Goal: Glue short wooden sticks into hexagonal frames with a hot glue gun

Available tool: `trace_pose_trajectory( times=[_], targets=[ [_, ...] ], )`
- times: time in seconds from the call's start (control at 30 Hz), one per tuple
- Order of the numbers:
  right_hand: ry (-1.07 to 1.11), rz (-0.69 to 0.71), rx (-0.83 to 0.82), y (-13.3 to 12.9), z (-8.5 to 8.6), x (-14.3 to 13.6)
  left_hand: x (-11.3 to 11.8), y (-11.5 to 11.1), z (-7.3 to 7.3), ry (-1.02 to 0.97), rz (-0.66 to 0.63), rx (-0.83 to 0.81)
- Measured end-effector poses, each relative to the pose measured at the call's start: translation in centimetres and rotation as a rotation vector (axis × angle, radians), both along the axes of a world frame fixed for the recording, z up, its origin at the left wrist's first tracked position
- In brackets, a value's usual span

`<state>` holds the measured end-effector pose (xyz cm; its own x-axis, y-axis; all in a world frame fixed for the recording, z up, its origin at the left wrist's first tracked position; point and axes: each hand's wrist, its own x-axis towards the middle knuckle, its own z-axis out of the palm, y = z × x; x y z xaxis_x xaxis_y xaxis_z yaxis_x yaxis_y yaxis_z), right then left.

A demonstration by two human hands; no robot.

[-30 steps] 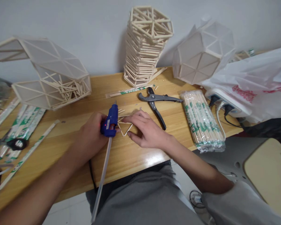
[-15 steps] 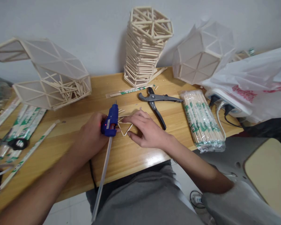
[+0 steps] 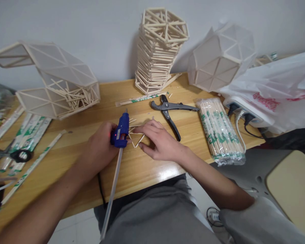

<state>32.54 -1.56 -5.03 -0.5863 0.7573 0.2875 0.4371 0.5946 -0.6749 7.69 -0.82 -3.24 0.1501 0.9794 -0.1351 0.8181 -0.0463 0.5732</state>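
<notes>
My left hand [image 3: 103, 140] is wrapped around a blue hot glue gun [image 3: 121, 129], which points away from me with a small red light showing. A long clear glue stick [image 3: 112, 193] runs out of its back end toward my lap. Just right of the gun, a small triangle of wooden sticks [image 3: 135, 146] lies on the table. My right hand [image 3: 155, 139] holds it, thumb and fingers on either side of its right stick; the fingers hide part of it. A few short stick pieces [image 3: 133, 120] lie behind the triangle.
Black-handled cutters [image 3: 165, 107] and a wrapped chopstick pair [image 3: 142, 98] lie beyond my hands. A stick tower [image 3: 157, 54] stands at the wall between papered stick frames [image 3: 63, 67] [image 3: 216, 67]. Right is a chopstick pack [image 3: 220, 132] by a power strip [image 3: 254, 110]; scissors [image 3: 21, 156] lie left.
</notes>
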Motion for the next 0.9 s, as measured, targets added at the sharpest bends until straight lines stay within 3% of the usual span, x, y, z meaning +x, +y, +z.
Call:
trace_pose_trajectory(
  times=[0.47, 0.7, 0.9],
  targets=[
    [-0.001, 0.005, 0.02, -0.1, -0.1, 0.0, -0.2, 0.1, 0.0, -0.017, -0.041, 0.028],
    [0.07, -0.054, 0.039, -0.2, -0.4, 0.0, -1.4, 0.3, 0.5, 0.021, -0.06, 0.053],
    [0.12, -0.125, 0.054, -0.1, -0.7, -0.1, -2.4, 0.2, -0.2, 0.034, -0.14, 0.063]
  ],
)
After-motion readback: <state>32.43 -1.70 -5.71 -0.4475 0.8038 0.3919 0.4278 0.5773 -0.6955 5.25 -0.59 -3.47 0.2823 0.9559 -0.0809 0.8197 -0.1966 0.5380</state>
